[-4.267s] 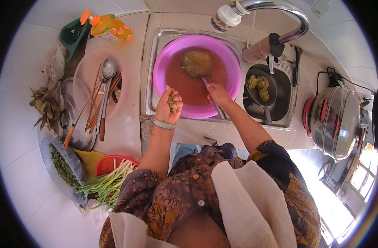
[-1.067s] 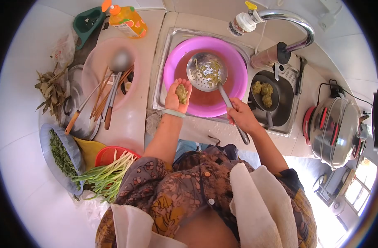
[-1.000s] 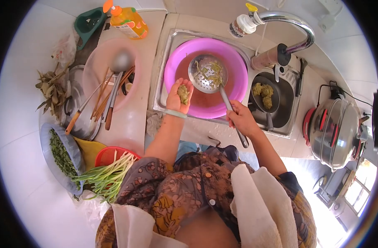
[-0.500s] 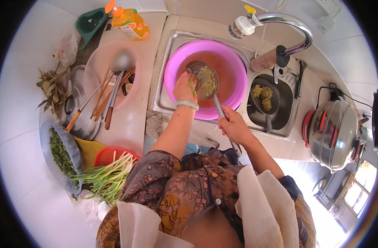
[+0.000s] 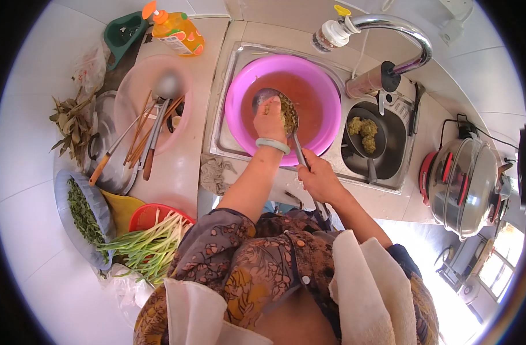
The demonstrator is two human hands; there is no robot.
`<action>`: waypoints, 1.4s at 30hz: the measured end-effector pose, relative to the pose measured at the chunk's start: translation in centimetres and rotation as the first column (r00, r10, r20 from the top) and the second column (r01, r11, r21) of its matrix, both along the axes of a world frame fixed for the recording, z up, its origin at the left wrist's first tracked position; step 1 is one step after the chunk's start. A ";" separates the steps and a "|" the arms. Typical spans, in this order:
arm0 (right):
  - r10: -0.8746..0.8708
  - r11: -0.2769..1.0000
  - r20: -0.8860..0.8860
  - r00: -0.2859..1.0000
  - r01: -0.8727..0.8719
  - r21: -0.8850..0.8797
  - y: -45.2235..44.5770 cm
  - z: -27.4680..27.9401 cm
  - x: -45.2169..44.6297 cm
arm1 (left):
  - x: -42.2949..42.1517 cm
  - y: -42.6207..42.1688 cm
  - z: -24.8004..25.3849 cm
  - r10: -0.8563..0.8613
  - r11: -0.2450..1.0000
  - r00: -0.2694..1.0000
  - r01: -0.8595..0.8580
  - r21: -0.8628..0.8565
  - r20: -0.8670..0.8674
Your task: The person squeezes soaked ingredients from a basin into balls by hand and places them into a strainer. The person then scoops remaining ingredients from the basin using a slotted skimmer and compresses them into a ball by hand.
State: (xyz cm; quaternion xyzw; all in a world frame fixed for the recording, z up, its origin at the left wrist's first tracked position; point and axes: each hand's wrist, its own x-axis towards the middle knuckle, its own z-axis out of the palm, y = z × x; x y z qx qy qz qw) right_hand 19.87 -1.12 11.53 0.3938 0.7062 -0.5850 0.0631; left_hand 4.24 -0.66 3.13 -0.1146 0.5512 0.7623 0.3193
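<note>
My right hand (image 5: 320, 178) is wrapped around the long handle of a metal skimmer (image 5: 262, 99). The skimmer's bowl is over a pink-purple basin (image 5: 235, 109) of cloudy reddish water (image 5: 312, 98). Wet, chopped yellow-green vegetable (image 5: 288, 114) lies in the skimmer. My left hand (image 5: 270, 122), with a pale bangle at the wrist, is closed over the skimmer bowl against the vegetable. Its fingertips are partly hidden. Squeezed clumps of the same vegetable (image 5: 363, 132) rest in a dark long-handled pan (image 5: 380, 146) in the small right sink.
A faucet (image 5: 398, 26) arches behind the basin. On the left stand a soap bottle (image 5: 179, 34), a pink translucent bowl (image 5: 125, 86) with utensils, a red basket (image 5: 145, 215) with scallions and a blue bowl (image 5: 64, 201) of chopped greens. A lidded electric pot (image 5: 464, 184) sits at right.
My left hand has moved right over the skimmer bowl and its fingers have closed on the vegetable. The skimmer has shifted slightly left, my right hand still on its handle.
</note>
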 end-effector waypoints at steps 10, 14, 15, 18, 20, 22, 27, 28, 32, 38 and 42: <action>-0.027 0.999 0.033 0.999 0.026 0.022 0.3 -0.5 -0.5 | 1.8 -0.6 0.1 -0.220 0.975 0.974 0.218 -0.040 -0.059; -0.169 0.964 -0.017 0.986 0.161 -0.210 0.6 -0.8 -0.4 | 0.5 -0.5 1.0 0.035 0.998 0.999 -0.034 -0.045 0.026; -0.193 0.948 -0.027 0.981 0.180 -0.263 0.7 -0.6 -0.3 | 0.0 -0.9 0.9 0.054 0.998 0.998 -0.054 0.009 0.046; -0.260 0.897 -0.050 0.964 0.222 -0.383 1.4 -0.3 -0.2 | -2.6 -2.5 -0.5 0.056 0.992 0.997 -0.062 0.109 0.059; -0.292 0.876 -0.054 0.955 0.245 -0.416 1.7 -0.5 0.0 | -3.8 -3.6 -2.1 -0.008 0.996 1.000 0.007 0.090 0.009; -0.293 0.887 -0.074 0.953 0.242 -0.392 1.7 -0.3 -0.2 | -3.7 -3.7 -2.8 0.008 1.000 0.999 -0.008 0.005 0.037; -0.278 0.920 -0.105 0.955 0.233 -0.314 0.7 0.7 -1.3 | -1.9 -2.6 -3.1 0.068 0.989 0.997 -0.072 -0.128 -0.036; -0.265 0.930 -0.105 0.958 0.226 -0.288 0.4 0.7 -1.5 | -1.4 -2.2 -2.9 0.066 0.989 0.996 -0.073 -0.129 -0.060; -0.223 0.964 -0.084 0.971 0.207 -0.168 -0.4 0.5 -2.5 | 0.5 -0.9 -1.1 0.043 0.999 0.997 -0.045 0.020 0.070; -0.102 0.992 -0.068 0.992 0.107 0.069 -0.8 -0.2 -2.3 | -0.4 -0.7 1.3 -0.075 0.981 0.945 0.013 0.194 0.320; -0.024 0.979 -0.066 0.997 0.037 0.202 -1.0 -1.0 -1.7 | -1.4 -0.9 0.4 -0.103 0.954 0.884 -0.042 0.297 0.456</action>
